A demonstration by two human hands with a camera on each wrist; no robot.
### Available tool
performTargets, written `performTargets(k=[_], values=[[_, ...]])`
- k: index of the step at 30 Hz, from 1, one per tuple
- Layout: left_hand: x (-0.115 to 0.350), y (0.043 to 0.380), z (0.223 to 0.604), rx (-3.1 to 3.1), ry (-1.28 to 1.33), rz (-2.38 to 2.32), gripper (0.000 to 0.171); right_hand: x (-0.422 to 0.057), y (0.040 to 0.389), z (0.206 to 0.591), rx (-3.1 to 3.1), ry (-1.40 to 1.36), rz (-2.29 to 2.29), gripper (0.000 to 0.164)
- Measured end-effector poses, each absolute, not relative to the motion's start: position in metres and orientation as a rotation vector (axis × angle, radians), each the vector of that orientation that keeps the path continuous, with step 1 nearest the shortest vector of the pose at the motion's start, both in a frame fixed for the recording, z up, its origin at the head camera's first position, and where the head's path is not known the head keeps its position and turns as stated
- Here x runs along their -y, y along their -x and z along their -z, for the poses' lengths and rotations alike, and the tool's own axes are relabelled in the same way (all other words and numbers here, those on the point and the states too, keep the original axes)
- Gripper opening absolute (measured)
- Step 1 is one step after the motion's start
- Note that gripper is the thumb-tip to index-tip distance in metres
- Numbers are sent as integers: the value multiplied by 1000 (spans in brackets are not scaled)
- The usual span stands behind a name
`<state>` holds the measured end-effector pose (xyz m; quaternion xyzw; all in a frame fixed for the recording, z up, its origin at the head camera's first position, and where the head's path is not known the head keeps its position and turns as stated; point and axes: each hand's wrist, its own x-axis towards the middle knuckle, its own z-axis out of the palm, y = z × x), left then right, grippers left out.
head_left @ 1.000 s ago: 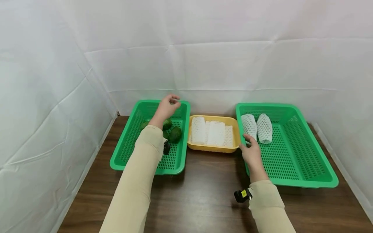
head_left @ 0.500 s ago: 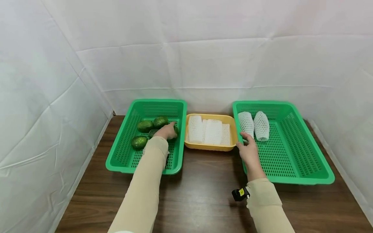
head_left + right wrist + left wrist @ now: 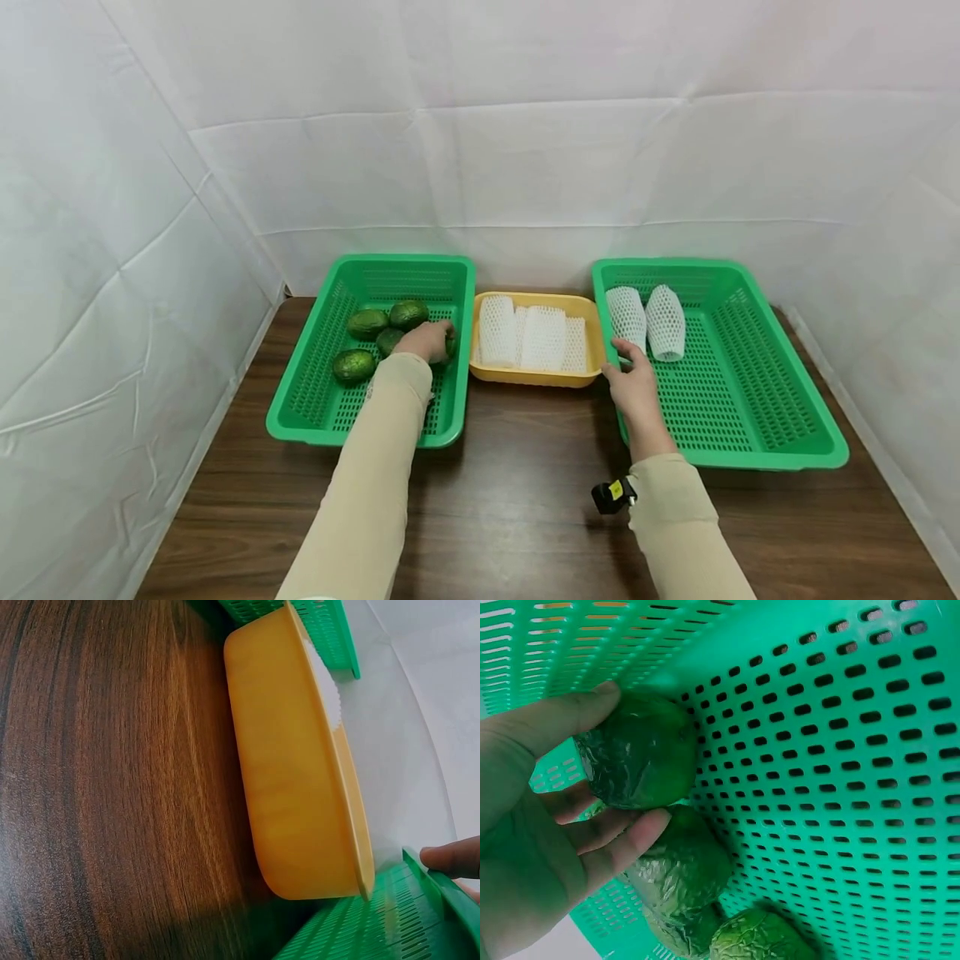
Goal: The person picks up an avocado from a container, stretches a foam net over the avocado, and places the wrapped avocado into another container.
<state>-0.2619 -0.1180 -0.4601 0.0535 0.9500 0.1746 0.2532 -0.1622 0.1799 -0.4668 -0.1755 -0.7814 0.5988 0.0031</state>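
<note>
My left hand reaches into the left green basket. In the left wrist view, thumb and fingers grip a dark green avocado from opposite sides. Right beside it is another wrinkled avocado, close to the fingertips. More avocados, such as one at the left, lie in the same basket. My right hand rests loosely at the left rim of the right green basket. Its thumb touches that rim in the right wrist view, with most of the hand out of frame.
Between the baskets stands a yellow tray holding several white foam net sleeves. Two sleeve-wrapped pieces, one a white netted bundle, lie in the right basket. Brown wooden tabletop stretches in front; white sheeting encloses the back and sides.
My left hand has come down from above the left basket's back rim onto an avocado near its right side. The right hand stays at the right basket's rim; the view shifts slightly.
</note>
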Motion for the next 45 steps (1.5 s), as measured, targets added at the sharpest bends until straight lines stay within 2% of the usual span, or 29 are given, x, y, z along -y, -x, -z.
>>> performTargets(k=[12, 23, 31, 45], values=[[125, 257, 429, -2618, -268, -538, 46, -181, 163, 464, 2469, 554, -1877, 48], [138, 243, 391, -2601, -283, -902, 49, -181, 162, 463, 2471, 556, -1889, 48], [117, 217, 362, -2693, -359, -1010, 63, -181, 161, 466, 2491, 559, -1856, 48], [86, 190, 358, -2777, -603, -927, 54, -181, 160, 463, 2479, 564, -1869, 49]])
